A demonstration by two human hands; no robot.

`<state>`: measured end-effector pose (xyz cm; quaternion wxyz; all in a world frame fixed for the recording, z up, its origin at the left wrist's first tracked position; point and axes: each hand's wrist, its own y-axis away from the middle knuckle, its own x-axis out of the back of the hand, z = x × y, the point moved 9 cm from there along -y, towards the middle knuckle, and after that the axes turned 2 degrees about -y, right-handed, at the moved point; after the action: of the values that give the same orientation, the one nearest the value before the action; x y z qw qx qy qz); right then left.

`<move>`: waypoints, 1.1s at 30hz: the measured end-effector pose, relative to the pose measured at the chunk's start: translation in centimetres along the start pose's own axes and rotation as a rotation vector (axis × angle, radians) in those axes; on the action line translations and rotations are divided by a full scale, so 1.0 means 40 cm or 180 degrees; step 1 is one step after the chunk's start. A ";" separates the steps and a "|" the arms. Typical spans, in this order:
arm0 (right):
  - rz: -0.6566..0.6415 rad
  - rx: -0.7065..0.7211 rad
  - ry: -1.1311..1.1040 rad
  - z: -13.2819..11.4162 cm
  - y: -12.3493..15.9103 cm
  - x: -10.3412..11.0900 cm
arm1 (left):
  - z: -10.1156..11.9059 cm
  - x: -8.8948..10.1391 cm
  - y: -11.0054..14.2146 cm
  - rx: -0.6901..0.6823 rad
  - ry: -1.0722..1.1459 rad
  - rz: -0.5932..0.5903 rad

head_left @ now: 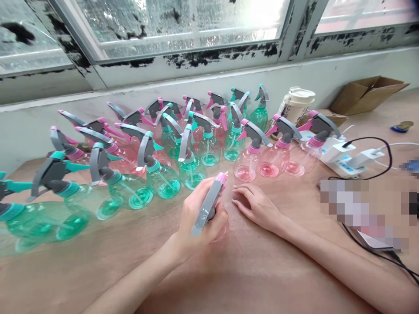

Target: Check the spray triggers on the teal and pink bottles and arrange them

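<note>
My left hand (199, 213) is wrapped round the neck of a pink spray bottle (209, 203) with a grey and pink spray head. Its nozzle points away from me, and the hand hides most of its body. Just right of it, my right hand (253, 203) rests on the table, fingers apart and curved, holding nothing. Beyond my right hand stand pink spray bottles, the nearest a clear pink spray bottle (247, 163). Past my left hand is a green spray bottle (190, 168), one of several green ones in a row.
Several more spray bottles reach left to a green one (36, 222) and back towards the window wall. At the right are a lidded paper cup (297, 102), an open cardboard box (369, 96), a white power strip (340, 159) with cables, and a pixelated device on the wooden table (278, 279).
</note>
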<state>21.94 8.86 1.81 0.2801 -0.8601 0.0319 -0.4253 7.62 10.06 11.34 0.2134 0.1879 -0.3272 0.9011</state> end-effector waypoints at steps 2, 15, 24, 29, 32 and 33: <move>-0.0022 0.0008 -0.0011 -0.002 -0.002 0.000 | -0.001 0.001 0.001 0.0023 -0.0036 0.0009; -0.0077 0.0000 -0.0076 -0.006 -0.002 0.001 | -0.008 -0.004 0.000 0.0131 -0.0009 -0.0044; -0.0073 0.0048 -0.0070 -0.007 -0.002 0.001 | -0.007 0.002 -0.015 0.0230 -0.0164 -0.0033; -0.0092 0.0029 -0.0048 -0.006 -0.002 0.000 | 0.004 0.005 -0.024 0.0203 -0.0304 -0.0036; -0.0108 0.0017 -0.0038 -0.004 -0.002 -0.002 | 0.005 0.003 -0.023 0.0140 -0.0202 -0.0079; -0.0117 0.0011 -0.0035 -0.003 -0.001 -0.004 | 0.003 0.003 -0.021 0.0136 -0.0142 -0.0091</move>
<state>21.75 8.87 1.78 0.2739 -0.8623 0.0138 -0.4256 7.99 10.61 11.90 0.2149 0.2171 -0.3099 0.9004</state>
